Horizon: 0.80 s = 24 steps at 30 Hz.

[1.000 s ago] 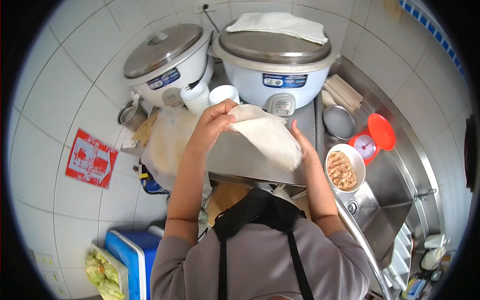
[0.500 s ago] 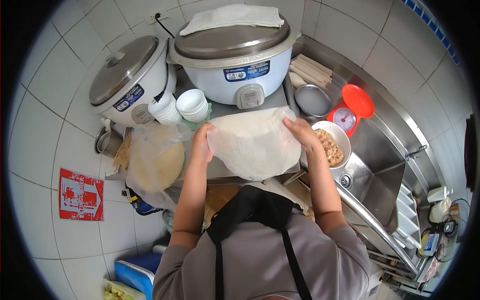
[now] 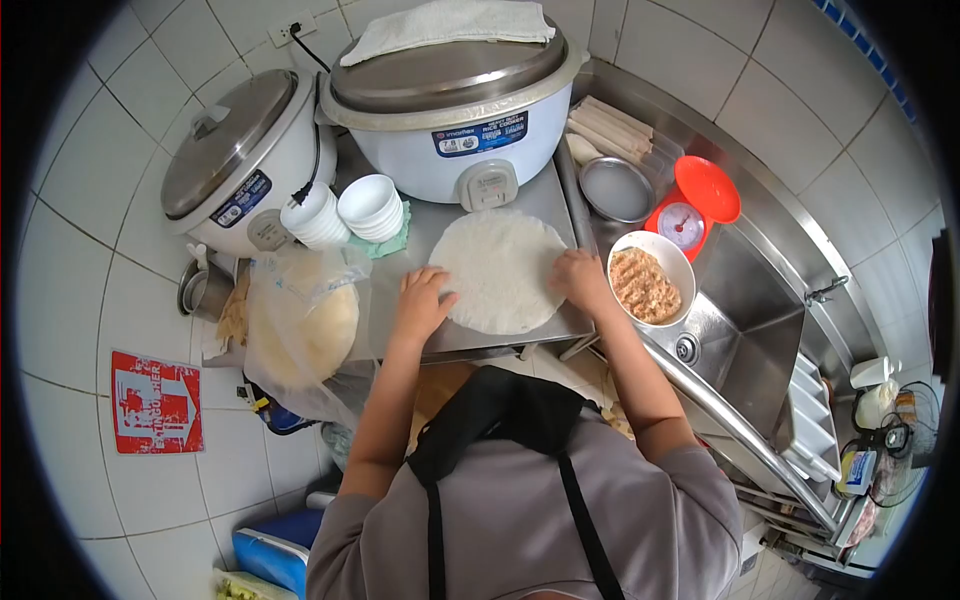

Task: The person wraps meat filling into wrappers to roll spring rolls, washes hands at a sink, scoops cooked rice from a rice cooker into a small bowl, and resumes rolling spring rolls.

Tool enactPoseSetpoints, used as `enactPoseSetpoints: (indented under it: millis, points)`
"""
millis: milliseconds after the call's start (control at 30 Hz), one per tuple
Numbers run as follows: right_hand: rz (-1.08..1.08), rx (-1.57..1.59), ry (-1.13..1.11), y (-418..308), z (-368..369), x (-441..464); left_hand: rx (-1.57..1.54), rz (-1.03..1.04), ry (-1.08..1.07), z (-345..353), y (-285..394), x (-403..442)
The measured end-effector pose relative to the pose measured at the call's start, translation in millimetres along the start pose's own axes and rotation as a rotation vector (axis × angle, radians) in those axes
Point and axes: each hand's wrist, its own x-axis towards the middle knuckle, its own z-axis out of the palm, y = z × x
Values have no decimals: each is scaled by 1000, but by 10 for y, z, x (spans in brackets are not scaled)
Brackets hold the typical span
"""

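Note:
A thin, round, whitish wrapper sheet (image 3: 498,268) lies flat on the steel counter in front of me. My left hand (image 3: 424,302) is at its left edge, open, with thumb and fingers apart. At the right edge rests my right hand (image 3: 582,282), fingers laid loosely against the sheet's rim and not visibly pinching it. To the left, a clear plastic bag (image 3: 305,270) covers a stack of similar round sheets (image 3: 308,335). Right of my right hand stands a white bowl (image 3: 688,275) of pinkish-brown minced filling (image 3: 645,287).
Two rice cookers (image 3: 430,165) (image 3: 250,150) stand behind, the larger with a folded cloth (image 3: 450,28) on its lid. Stacked white cups (image 3: 372,208) sit before them. A red scale (image 3: 690,215), a metal pan (image 3: 616,190) and a sink (image 3: 740,355) are at right.
The sheet, held up between both hands before, now lies on the counter. Both hands have lowered with it and loosened to its left and right edges. The view has shifted slightly.

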Motion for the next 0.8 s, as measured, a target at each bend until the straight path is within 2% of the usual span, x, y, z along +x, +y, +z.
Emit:
enactPoseSetpoints:
  millis: [33, 133, 233, 333, 433, 500, 600, 633, 700, 733, 800]
  points:
    - [10, -16, -14, -56, -16, -16, 19, 17, 13, 15, 9, -26]
    - [5, -61, -3, -70, 25, 12, 142, 20, -129, -111, 110, -119]
    - [-66, -87, 80, 59, 204, 226, 89, -85, -459, -262, 338, -179]
    - [-94, -114, 91, 89, 282, 519, 82, 46, -187, -120, 265, -218]
    - [-25, -210, 67, 129, 321, 735, 56, -13, -71, -35, 243, -213]
    - [83, -303, 3, 139, 302, 828, 98, -19, -105, -50, 261, -218]
    - [121, -86, 95, 158, 258, 799, 120, -49, -193, -101, 262, -209]
    - [32, -85, 120, 165, 310, 771, 120, -62, -227, -114, 246, -200]
    - [-148, -86, 172, 158, 384, 706, 82, -43, -81, -60, 215, -163]
    - [-159, -68, 130, 149, 374, 684, 63, -35, -16, -39, 196, -182]
    - [-184, -30, 52, 120, 321, 677, 94, -57, -96, -60, 148, -226]
